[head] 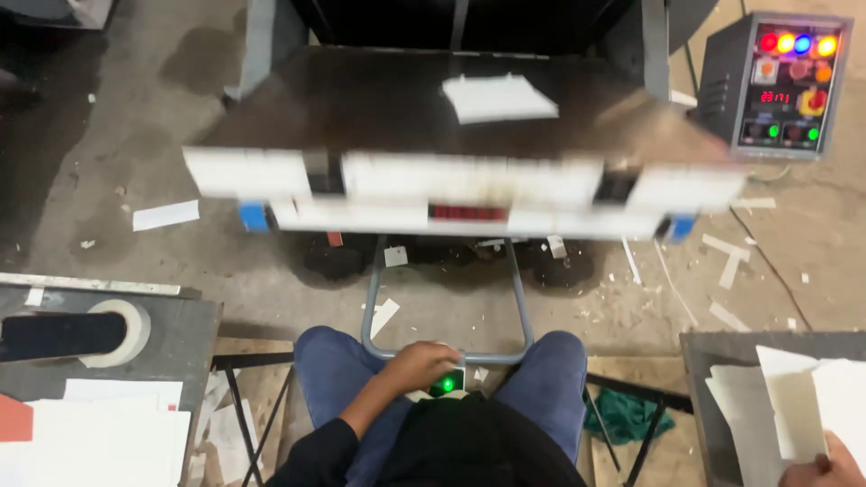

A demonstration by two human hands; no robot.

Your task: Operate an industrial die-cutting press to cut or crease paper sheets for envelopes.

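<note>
My left hand (417, 363) lies curled over a small button box (446, 385) with a lit green light, fixed to a grey tube frame (520, 307) between my knees. My right hand (828, 465), at the bottom right corner, pinches the lower edge of a cream card sheet (794, 410) lying on a grey table (704, 361). Ahead stands a machine with a dark flat plate (361, 99); a white card piece (496, 97) rests on it. The machine's white front bar (469, 180) is blurred.
A control box (780, 86) with coloured lamps stands at the upper right. The left table (185, 334) holds a tape roll (128, 326), a dark cylinder (54, 335) and white sheets (108, 424). Paper scraps (165, 215) litter the concrete floor. A green cloth (631, 415) lies under the right table.
</note>
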